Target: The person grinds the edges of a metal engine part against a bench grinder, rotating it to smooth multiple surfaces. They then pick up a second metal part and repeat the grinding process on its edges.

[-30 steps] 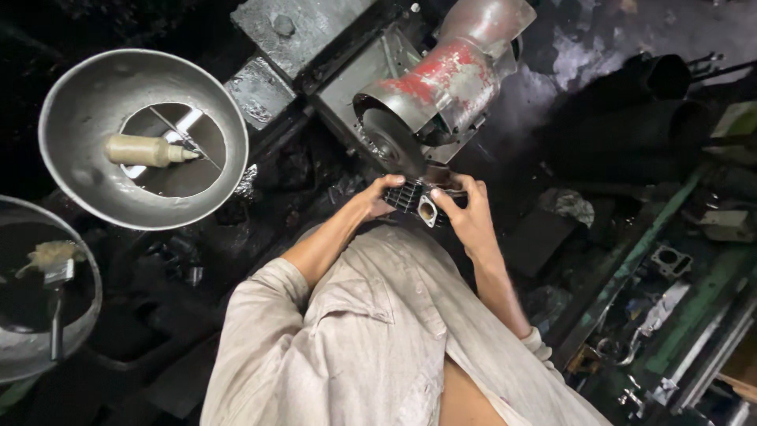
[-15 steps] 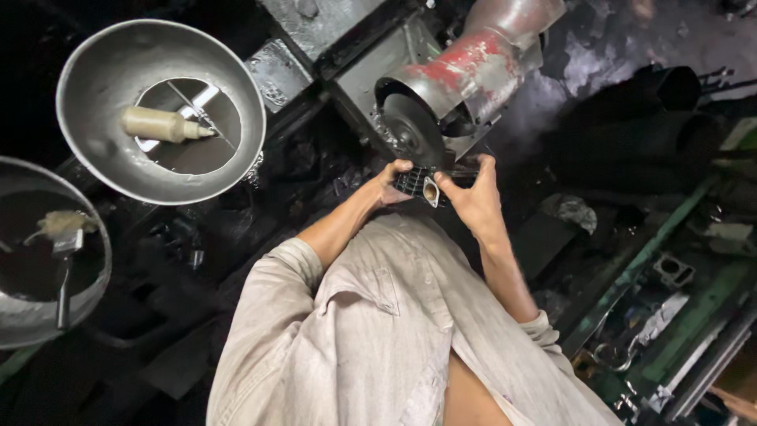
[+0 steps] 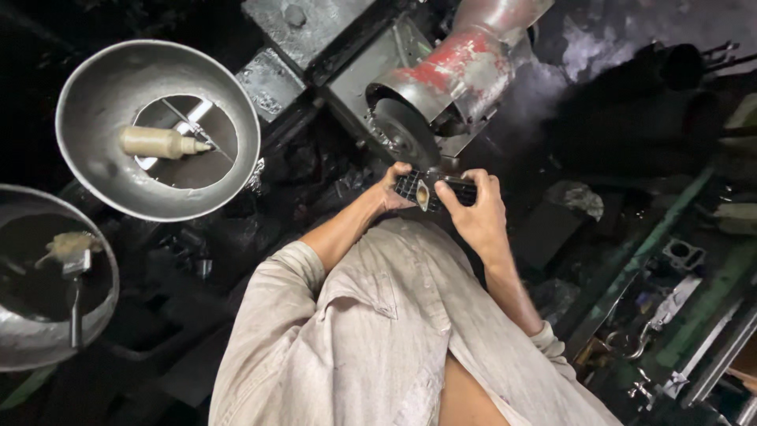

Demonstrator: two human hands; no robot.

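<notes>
My left hand [image 3: 392,189] and my right hand [image 3: 471,210] together grip a small dark ribbed metal part [image 3: 430,189] with a pale oval opening. They hold it against the lower edge of a dark grinding wheel [image 3: 400,131] on a red and grey bench grinder [image 3: 461,69]. My left fingers wrap the part's left end. The thumb and fingers of my right hand pinch its right end. My pale shirt fills the lower middle of the view.
A round metal bowl [image 3: 95,95] at upper left holds dark liquid and a cream bottle [image 3: 160,143]. A second bowl [image 3: 31,347] at the left edge holds a brush. Green metal rails and loose metal parts [image 3: 680,254] lie at right. A grey steel block [image 3: 303,24] sits behind the grinder.
The view has shifted slightly, so the grinder and bowls sit a little higher and further right. Both hands stay on the ribbed part at the wheel.
</notes>
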